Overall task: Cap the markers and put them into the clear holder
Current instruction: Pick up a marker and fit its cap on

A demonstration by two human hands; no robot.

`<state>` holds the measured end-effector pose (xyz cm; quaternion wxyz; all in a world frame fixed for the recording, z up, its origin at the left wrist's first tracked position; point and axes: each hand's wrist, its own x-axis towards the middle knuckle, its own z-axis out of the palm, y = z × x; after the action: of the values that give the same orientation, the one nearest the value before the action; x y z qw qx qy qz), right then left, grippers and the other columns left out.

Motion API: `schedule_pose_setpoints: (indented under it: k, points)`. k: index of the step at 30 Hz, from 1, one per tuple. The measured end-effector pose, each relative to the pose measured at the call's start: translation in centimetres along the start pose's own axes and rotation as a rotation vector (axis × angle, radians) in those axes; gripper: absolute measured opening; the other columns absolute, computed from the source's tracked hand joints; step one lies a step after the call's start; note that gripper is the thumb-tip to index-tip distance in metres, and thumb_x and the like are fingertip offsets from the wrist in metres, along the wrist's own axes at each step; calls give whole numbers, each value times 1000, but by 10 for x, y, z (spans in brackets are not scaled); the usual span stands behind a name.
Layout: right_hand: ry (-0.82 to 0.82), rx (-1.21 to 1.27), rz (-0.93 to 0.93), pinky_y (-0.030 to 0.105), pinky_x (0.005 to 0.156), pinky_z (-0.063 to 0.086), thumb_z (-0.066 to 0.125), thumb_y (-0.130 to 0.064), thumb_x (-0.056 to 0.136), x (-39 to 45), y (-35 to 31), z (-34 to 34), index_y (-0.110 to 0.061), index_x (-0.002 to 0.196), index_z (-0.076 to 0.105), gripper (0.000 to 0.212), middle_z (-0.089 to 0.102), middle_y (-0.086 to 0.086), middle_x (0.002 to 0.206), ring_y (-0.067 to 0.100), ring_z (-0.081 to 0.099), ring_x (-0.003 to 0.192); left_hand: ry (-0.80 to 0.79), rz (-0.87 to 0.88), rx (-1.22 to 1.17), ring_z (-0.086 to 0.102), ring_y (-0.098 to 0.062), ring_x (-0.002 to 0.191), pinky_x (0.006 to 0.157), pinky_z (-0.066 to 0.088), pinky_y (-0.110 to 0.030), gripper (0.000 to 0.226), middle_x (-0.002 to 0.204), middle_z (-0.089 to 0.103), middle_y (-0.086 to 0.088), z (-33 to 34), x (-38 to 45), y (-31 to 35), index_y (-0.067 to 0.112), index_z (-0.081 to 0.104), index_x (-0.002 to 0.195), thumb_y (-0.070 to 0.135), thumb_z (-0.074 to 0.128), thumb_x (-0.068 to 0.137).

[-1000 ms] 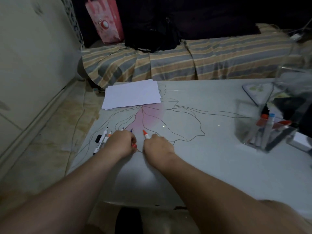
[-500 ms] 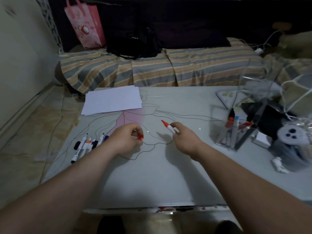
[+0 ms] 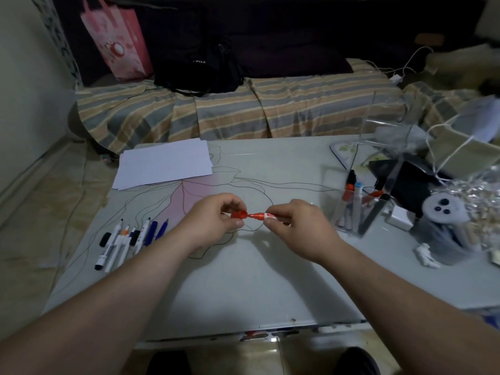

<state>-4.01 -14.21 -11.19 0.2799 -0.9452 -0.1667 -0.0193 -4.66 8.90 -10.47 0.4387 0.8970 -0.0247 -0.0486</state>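
Above the table [image 3: 243, 288], hands have converged, red cap [image 3: 239, 214] meeting red marker [image 3: 262, 216].

Dim room: striped sofa [image 3: 270, 109] behind white table [image 3: 243, 280], tiled floor [image 3: 40, 226].

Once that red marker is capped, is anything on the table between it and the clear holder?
Nothing visible: bare table lies between the red marker in the right hand and the clear holder.

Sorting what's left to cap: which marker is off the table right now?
The red marker, pinched in the right hand, tip facing the red cap in the left hand. The loose markers lie flat.
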Motion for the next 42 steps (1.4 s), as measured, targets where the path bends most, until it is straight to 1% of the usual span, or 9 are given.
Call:
schedule_pose_setpoints:
  k: [7,11,16,24,29,33,37,40,42]
  points:
    - [46,-327,-71,39,79,51,46,-62,96,-3,-8,1,-42,111,67,32,55,-7,94,26,58,98,-10,28,89,68,-2,85,83,54,-26,18,89,75,18,11,-4,11,39,75,100,27,76,86]
    - [83,-230,-95,38,74,52,45,-61,95,-2,-11,1,-40,109,68,34,55,-7,89,23,61,90,-35,39,89,58,-3,67,66,45,-28,22,70,66,18,16,-5,20,28,73,93,38,55,101]
    - [120,-156,-150,36,65,47,44,-64,96,1,-15,-5,-32,92,67,39,52,-7,76,15,56,75,8,66,76,49,-10,70,62,36,-28,33,72,54,8,24,-6,35,24,53,82,41,38,107]
    - [154,-50,-135,35,68,48,50,-64,91,2,-17,-23,-39,101,70,34,59,-13,82,9,59,83,144,153,99,47,-9,69,60,34,-29,34,73,51,7,35,-10,53,24,41,78,39,35,107]
    - [121,21,-69,36,75,51,59,-55,94,-8,-13,-20,-36,100,66,22,67,-15,91,7,60,87,106,151,161,50,-15,71,62,36,-29,33,76,54,4,40,-12,58,18,42,83,40,35,107]
    - [113,156,-39,35,76,52,62,-47,94,-13,-7,-25,-40,103,63,12,66,-20,84,4,61,81,106,121,48,56,-14,77,67,41,-31,26,85,61,3,44,-11,69,18,45,93,40,38,106]
    - [123,325,-75,33,79,53,59,-35,100,-17,-5,-34,-42,114,70,19,72,-17,91,7,65,88,143,164,-65,63,-14,82,69,46,-31,16,89,67,5,51,-8,85,25,44,101,40,41,105]
    - [127,382,-66,33,80,54,57,-29,102,-19,-2,-41,-47,117,69,26,73,-18,90,7,67,88,171,190,-154,60,-7,74,66,41,-30,12,78,66,15,60,-6,92,30,44,100,40,44,105]
    - [125,308,-55,42,79,54,52,-34,104,-19,4,-45,-55,114,65,27,70,-14,84,8,65,83,156,199,-237,56,-7,67,65,42,-29,7,71,64,16,67,-3,95,34,44,101,41,46,104]
